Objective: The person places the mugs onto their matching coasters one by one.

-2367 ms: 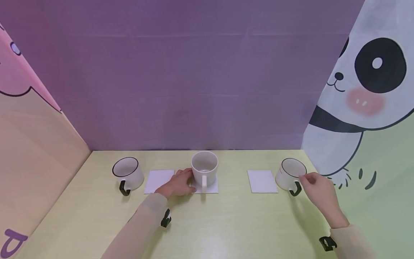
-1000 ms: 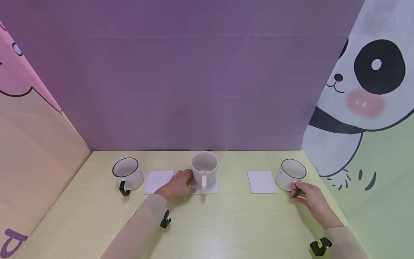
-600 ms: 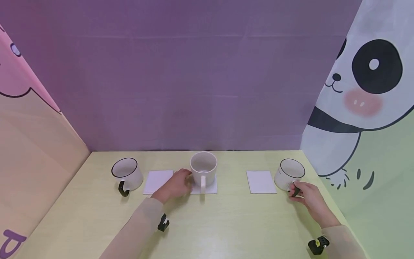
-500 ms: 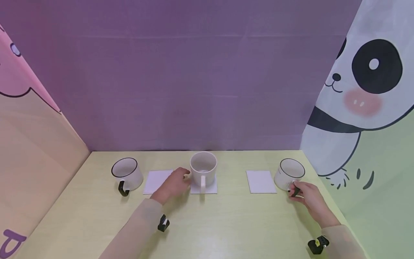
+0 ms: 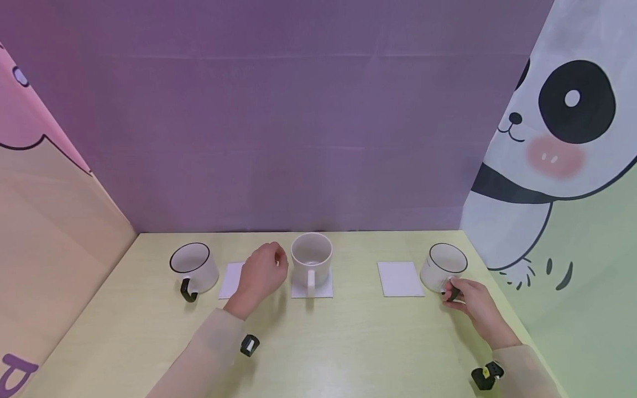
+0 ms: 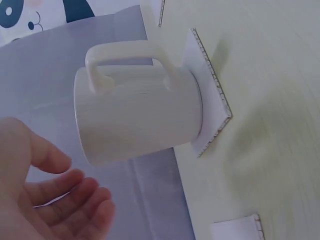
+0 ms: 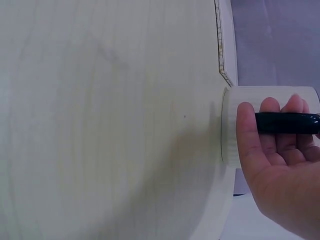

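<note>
My left hand [image 5: 261, 273] hovers above the left white square coaster, partly hiding it. Its loosely bent fingers hold nothing; in the left wrist view a gap separates them from the plain white mug [image 6: 140, 112]. That mug stands upright on the middle coaster [image 6: 207, 100], handle toward me. At the right, my right hand [image 5: 480, 309] grips the black handle [image 7: 285, 123] of a black-rimmed white mug [image 5: 435, 273]. In the head view this mug sits upright on the table, right of the right coaster [image 5: 400, 279].
A second black-rimmed mug [image 5: 201, 276] stands at the table's left, beside the left coaster [image 5: 230, 283]. Behind the pale wooden table [image 5: 318, 342] hangs a purple cloth [image 5: 308, 121]. Printed cloths with a panda [image 5: 552, 127] and a pink figure [image 5: 25, 110] flank it.
My left hand has let go of the middle mug's side and lifted up and left. The right hand has come down from the right mug's rim to its handle and grips it.
</note>
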Action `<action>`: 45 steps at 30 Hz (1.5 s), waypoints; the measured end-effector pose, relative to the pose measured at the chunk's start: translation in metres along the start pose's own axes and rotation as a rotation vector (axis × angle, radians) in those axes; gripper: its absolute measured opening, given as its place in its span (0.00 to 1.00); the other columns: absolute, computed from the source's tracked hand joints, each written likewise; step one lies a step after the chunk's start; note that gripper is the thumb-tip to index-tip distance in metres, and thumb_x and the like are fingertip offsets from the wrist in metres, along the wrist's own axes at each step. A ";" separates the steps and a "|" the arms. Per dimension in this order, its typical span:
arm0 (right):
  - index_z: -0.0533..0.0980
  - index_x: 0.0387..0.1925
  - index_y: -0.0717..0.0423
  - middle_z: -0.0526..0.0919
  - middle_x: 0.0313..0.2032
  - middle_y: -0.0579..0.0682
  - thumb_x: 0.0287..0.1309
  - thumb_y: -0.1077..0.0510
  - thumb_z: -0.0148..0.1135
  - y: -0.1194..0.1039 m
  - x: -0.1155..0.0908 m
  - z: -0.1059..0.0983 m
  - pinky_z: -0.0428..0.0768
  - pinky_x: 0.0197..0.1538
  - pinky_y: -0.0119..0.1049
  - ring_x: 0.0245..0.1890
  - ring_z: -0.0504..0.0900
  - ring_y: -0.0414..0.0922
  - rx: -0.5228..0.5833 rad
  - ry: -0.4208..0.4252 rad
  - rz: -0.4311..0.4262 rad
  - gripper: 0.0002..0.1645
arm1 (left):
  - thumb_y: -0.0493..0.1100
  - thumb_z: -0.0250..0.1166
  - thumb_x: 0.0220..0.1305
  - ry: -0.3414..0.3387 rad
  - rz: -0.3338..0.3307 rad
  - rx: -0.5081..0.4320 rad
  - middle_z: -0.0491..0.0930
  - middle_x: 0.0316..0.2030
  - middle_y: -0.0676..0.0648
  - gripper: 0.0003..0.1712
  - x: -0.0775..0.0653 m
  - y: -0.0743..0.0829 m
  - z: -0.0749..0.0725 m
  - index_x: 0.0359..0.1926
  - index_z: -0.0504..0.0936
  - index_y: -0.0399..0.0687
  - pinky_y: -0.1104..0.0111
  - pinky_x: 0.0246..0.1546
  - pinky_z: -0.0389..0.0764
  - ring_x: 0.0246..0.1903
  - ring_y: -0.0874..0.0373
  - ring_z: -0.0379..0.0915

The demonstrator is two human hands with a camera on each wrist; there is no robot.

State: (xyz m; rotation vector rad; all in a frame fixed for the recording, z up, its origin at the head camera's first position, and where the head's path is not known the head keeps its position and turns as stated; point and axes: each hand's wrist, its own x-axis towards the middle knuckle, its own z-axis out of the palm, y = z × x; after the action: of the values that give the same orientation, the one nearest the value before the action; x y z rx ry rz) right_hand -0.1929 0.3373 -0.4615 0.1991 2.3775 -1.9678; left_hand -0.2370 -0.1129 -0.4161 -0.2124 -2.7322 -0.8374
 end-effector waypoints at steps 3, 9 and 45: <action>0.70 0.41 0.73 0.77 0.33 0.54 0.73 0.55 0.40 0.000 0.000 0.000 0.81 0.46 0.42 0.34 0.79 0.41 -0.012 0.003 0.001 0.22 | 0.41 0.56 0.60 0.108 0.071 0.000 0.74 0.26 0.51 0.06 -0.002 0.006 -0.002 0.31 0.79 0.47 0.64 0.24 0.71 0.26 0.58 0.69; 0.70 0.42 0.72 0.76 0.33 0.53 0.74 0.54 0.39 -0.001 0.000 0.000 0.81 0.46 0.42 0.34 0.78 0.42 -0.027 0.006 0.018 0.22 | 0.39 0.58 0.57 0.315 0.317 0.010 0.75 0.27 0.48 0.04 -0.005 0.014 -0.001 0.28 0.78 0.45 0.65 0.24 0.73 0.27 0.56 0.70; 0.69 0.42 0.74 0.76 0.34 0.55 0.73 0.56 0.37 -0.006 -0.003 0.005 0.81 0.47 0.43 0.33 0.78 0.40 -0.028 0.039 0.027 0.22 | 0.42 0.57 0.59 0.150 0.712 0.084 0.76 0.50 0.43 0.18 -0.001 0.092 0.017 0.49 0.78 0.41 0.60 0.56 0.70 0.52 0.49 0.72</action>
State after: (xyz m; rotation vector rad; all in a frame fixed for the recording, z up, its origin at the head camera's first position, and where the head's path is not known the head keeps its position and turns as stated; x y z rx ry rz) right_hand -0.1912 0.3317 -0.4566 0.2688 2.4112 -1.9357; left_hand -0.2191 -0.0276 -0.3811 -0.9825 -2.2759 -0.5013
